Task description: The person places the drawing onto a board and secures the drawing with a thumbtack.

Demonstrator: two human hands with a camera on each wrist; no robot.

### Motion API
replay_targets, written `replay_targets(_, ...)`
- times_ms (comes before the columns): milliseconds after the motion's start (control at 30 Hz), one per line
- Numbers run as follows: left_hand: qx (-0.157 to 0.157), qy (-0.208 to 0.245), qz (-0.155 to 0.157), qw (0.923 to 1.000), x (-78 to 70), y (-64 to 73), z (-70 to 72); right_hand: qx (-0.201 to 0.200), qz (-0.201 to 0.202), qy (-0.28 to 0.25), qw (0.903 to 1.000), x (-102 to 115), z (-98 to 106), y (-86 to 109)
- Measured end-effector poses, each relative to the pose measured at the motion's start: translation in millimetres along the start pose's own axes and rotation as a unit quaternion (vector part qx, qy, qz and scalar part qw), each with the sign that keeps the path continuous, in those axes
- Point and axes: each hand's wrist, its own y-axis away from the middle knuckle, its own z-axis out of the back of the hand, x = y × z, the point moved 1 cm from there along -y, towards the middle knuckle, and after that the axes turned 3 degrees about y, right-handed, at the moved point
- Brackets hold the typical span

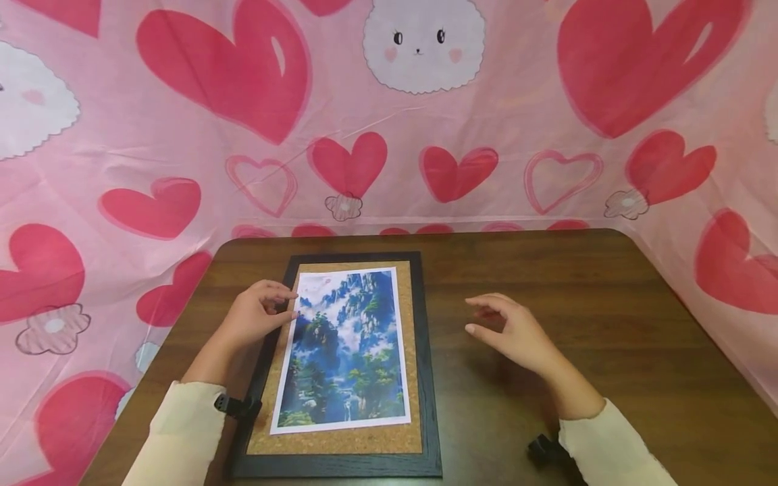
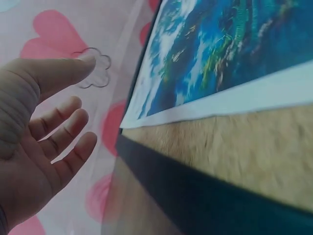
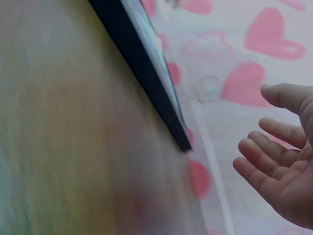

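Observation:
A printed landscape picture (image 1: 346, 351) with a white border lies slightly askew on a cork board (image 1: 334, 443) inside a black frame (image 1: 430, 378). At the picture's upper left edge is my left hand (image 1: 258, 312), thumb and fingers apart, fingertips right at the paper's border in the head view. In the left wrist view that hand (image 2: 44, 117) has its fingers loosely bent with nothing between them. To the right of the frame, my right hand (image 1: 513, 331) hovers over the table, fingers relaxed and holding nothing. The right wrist view shows the same hand (image 3: 281, 152) beside the frame's dark edge (image 3: 142, 73).
The brown wooden table (image 1: 547, 270) has rounded far corners. A pink cloth (image 1: 516, 101) with hearts and white animal faces hangs behind it and along both sides. Dark wrist straps (image 1: 234, 405) show at the cream sleeves (image 1: 182, 432).

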Motion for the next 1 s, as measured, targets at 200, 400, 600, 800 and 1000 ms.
replay_targets(200,-0.039,-0.012,0.007,0.9992,-1.3,23.7,15.6,-0.081,0.017,0.074,0.9939,-13.4,28.9,16.8)
replay_targets(400,-0.1,-0.027,0.005,0.9946,-0.1,49.6,37.8,-0.123,0.034,0.147,0.9808,-23.9,53.8,29.7)
replay_targets(600,-0.132,-0.102,-0.022,0.9857,6.3,69.0,63.0,-0.124,0.018,0.19,0.9738,-36.6,77.1,39.6)
replay_targets(800,-0.154,-0.221,-0.068,0.9607,16.2,82.4,78.9,-0.094,0.006,0.256,0.9621,-55.9,101.5,54.3)
replay_targets(1000,-0.169,-0.292,-0.098,0.9363,29.0,92.5,89.0,-0.073,-0.013,0.313,0.9469,-75.8,121.4,63.4)
